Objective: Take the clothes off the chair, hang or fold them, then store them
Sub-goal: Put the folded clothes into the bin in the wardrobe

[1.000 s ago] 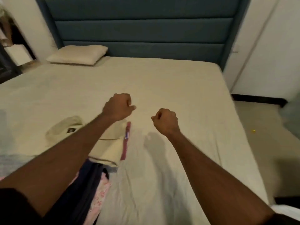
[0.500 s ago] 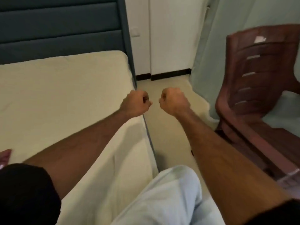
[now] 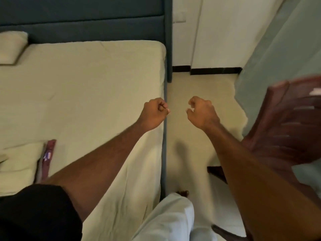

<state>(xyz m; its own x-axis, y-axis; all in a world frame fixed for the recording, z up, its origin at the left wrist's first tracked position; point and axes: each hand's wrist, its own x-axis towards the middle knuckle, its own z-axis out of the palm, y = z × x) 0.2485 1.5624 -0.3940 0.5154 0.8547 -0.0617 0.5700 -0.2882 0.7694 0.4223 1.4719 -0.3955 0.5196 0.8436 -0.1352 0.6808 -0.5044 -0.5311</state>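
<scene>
Since half a second ago the view swings left, pushing the chair (image 3: pixel 288 122) to the right edge. Folded clothes (image 3: pixel 19 159) lie on the bed (image 3: pixel 90 87). Left hand (image 3: pixel 153 113) and right hand (image 3: pixel 201 111) hang curled and empty. Best turn squarely to the chair before reaching.

Bare floor (image 3: pixel 194 140) lay open ahead of my fists, a lane between the bed (image 3: pixel 97 94) on the left and the red-brown chair (image 3: pixel 284 129) crowding the right; a wall (image 3: pixel 217 32) closed the far end.
</scene>
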